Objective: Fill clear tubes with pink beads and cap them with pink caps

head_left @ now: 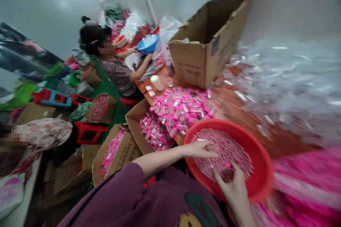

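Observation:
A red basin (262,152) in front of me holds a mass of small pink stick-like pieces (229,145). Over its near left side is my left hand (199,149), fingers curled toward the pieces; a clear, shiny thing shows at the fingertips, too blurred to name. My right hand (236,184) reaches in from the near rim, with thumb and fingers curved around a small clear bottle with a pink cap (227,165), partly hidden. To the left, many pink-capped clear bottles (177,108) lie piled on the table and spill down into a cardboard box (137,117).
A tall open carton (191,58) stands behind the pile. Clear plastic containers (293,88) heap up at right, above pink plastic bags (309,184). A white cup (156,82) stands by the table edge. Beyond, a co-worker (117,67) handles a blue basin (148,44); another person (48,131) sits left.

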`<move>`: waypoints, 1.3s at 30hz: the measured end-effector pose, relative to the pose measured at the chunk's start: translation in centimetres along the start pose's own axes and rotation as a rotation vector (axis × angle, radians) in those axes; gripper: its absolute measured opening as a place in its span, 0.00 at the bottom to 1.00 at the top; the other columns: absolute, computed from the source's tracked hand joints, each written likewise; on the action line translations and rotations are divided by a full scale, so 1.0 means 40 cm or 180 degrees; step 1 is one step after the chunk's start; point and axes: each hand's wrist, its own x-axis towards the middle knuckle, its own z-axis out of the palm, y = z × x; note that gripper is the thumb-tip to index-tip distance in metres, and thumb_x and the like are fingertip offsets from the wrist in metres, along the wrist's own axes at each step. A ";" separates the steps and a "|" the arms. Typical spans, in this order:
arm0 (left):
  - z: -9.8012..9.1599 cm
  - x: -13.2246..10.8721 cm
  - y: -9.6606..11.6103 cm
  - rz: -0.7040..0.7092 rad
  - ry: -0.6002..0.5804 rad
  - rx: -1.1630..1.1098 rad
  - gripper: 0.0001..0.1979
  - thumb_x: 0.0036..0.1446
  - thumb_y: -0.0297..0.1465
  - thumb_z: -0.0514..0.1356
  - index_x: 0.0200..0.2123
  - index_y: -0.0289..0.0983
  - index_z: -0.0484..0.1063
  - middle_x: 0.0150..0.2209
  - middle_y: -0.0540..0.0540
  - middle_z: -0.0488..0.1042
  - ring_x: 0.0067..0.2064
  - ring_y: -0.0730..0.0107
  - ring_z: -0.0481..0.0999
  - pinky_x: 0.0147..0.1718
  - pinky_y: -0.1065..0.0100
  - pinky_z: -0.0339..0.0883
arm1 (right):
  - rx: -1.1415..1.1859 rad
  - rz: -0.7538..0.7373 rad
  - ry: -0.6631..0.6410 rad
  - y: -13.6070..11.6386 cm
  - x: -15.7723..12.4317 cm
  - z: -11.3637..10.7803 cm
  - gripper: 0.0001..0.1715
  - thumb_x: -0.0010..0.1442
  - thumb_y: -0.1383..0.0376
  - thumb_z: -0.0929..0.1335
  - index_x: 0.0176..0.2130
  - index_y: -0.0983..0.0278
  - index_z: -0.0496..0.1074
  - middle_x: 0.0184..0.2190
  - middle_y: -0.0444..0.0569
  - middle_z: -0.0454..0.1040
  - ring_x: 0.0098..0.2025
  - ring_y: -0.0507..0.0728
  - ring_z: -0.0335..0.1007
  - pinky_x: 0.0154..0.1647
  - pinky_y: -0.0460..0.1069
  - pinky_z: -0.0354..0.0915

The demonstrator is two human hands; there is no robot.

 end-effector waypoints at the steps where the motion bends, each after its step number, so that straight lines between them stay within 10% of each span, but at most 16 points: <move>1: 0.063 0.001 -0.019 -0.0083 -0.0339 0.0220 0.22 0.50 0.39 0.81 0.45 0.40 0.81 0.38 0.50 0.79 0.40 0.65 0.79 0.44 0.65 0.74 | -0.0076 -0.0075 -0.0043 0.004 -0.009 -0.018 0.35 0.46 0.43 0.76 0.49 0.55 0.70 0.37 0.51 0.76 0.38 0.74 0.82 0.44 0.74 0.83; 6: 0.235 -0.042 -0.001 -0.0085 -0.0676 0.0958 0.19 0.59 0.34 0.73 0.22 0.40 0.68 0.22 0.53 0.68 0.29 0.67 0.70 0.33 0.65 0.65 | -0.0552 0.0089 -0.0167 0.018 -0.085 -0.098 0.38 0.51 0.49 0.74 0.58 0.59 0.71 0.53 0.63 0.74 0.55 0.78 0.77 0.64 0.78 0.75; 13: 0.342 -0.107 -0.030 -0.0180 -0.0934 -0.0156 0.09 0.72 0.28 0.59 0.37 0.36 0.77 0.38 0.48 0.81 0.43 0.70 0.78 0.51 0.70 0.71 | -0.1089 -0.0215 0.0122 -0.004 -0.192 -0.159 0.45 0.54 0.60 0.75 0.68 0.68 0.69 0.61 0.69 0.73 0.64 0.78 0.73 0.69 0.78 0.72; 21: 0.452 -0.152 -0.024 -0.0370 -0.0643 -0.0835 0.16 0.72 0.16 0.58 0.31 0.34 0.75 0.27 0.54 0.75 0.32 0.76 0.73 0.38 0.76 0.65 | -0.1249 -0.0186 0.0098 0.031 -0.245 -0.214 0.40 0.61 0.64 0.72 0.69 0.72 0.68 0.62 0.69 0.74 0.66 0.76 0.72 0.72 0.75 0.69; 39: 0.403 -0.178 -0.046 -0.1680 -0.0573 -0.2029 0.18 0.76 0.27 0.53 0.38 0.34 0.81 0.33 0.42 0.83 0.37 0.64 0.84 0.43 0.65 0.77 | 0.1061 -0.0130 -0.0373 0.059 -0.269 -0.150 0.62 0.58 0.53 0.79 0.77 0.61 0.49 0.78 0.67 0.62 0.79 0.70 0.63 0.77 0.71 0.69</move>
